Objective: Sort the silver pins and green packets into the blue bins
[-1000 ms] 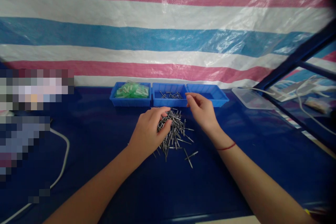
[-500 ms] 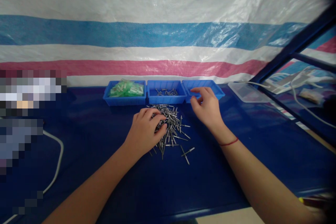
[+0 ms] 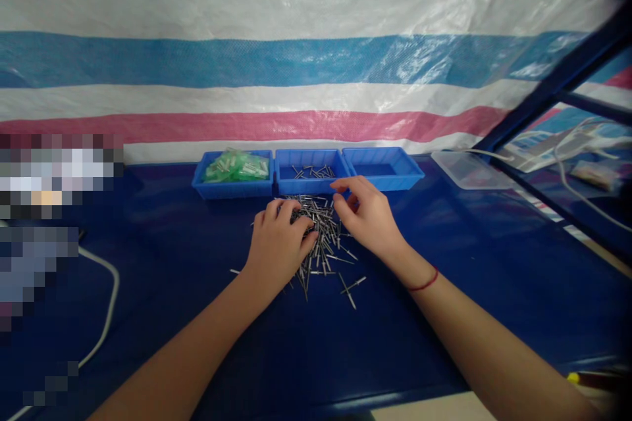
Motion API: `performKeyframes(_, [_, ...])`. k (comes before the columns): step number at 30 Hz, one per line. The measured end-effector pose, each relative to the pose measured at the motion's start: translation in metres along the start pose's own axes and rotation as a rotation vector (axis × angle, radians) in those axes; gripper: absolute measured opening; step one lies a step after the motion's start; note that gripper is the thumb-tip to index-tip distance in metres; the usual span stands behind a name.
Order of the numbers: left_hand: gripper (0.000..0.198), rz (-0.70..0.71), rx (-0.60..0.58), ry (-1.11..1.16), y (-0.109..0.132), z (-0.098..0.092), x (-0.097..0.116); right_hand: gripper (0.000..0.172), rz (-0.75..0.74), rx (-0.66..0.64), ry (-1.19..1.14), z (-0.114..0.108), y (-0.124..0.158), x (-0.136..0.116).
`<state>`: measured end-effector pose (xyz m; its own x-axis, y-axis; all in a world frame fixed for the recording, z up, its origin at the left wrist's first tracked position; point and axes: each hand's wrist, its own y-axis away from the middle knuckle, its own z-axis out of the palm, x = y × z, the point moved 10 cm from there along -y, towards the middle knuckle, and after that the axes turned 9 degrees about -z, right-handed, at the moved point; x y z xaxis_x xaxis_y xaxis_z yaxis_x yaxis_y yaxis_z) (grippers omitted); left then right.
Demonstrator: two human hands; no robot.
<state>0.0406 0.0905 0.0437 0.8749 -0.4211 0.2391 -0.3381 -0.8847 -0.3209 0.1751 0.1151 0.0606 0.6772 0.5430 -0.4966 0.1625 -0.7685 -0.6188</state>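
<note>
A heap of silver blind rivets (image 3: 323,230) lies on the dark blue table, with a few loose ones in front. Over the heap's left side rests my left hand (image 3: 281,237), its fingers bent and apart; what lies under the fingertips is hidden. My right hand (image 3: 368,214) hovers at the heap's upper right edge, thumb and index finger apart, with nothing visible between them. Just behind the heap, a blue bin (image 3: 311,187) holds several rivets. The blue bin (image 3: 385,181) to its right shows a bare floor.
On the left, a third blue bin (image 3: 197,187) holds green plastic packets (image 3: 237,166). A clear plastic lid (image 3: 464,171) lies at the back right, by a dark metal frame (image 3: 526,108). A white cable (image 3: 116,283) curves along the left; a striped sheet (image 3: 296,59) hangs behind.
My right hand has moved left and toward me, from over the right bin to the heap's edge. My left hand has shifted slightly on the heap. A rivet now shows beside the left wrist.
</note>
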Motion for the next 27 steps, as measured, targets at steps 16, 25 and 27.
performKeyframes(16, [0.014,-0.059,0.249,0.363,-0.002,-0.026,-0.007,0.017,-0.070,-0.174,-0.201,0.022,0.005,-0.024])
performKeyframes(25, [0.013,-0.099,0.152,0.653,-0.003,-0.021,-0.011,0.015,0.009,-0.159,-0.442,0.032,0.010,-0.025])
performKeyframes(27, [0.013,-0.132,0.147,0.658,-0.001,-0.019,-0.016,0.016,0.050,-0.140,-0.479,0.034,0.011,-0.019])
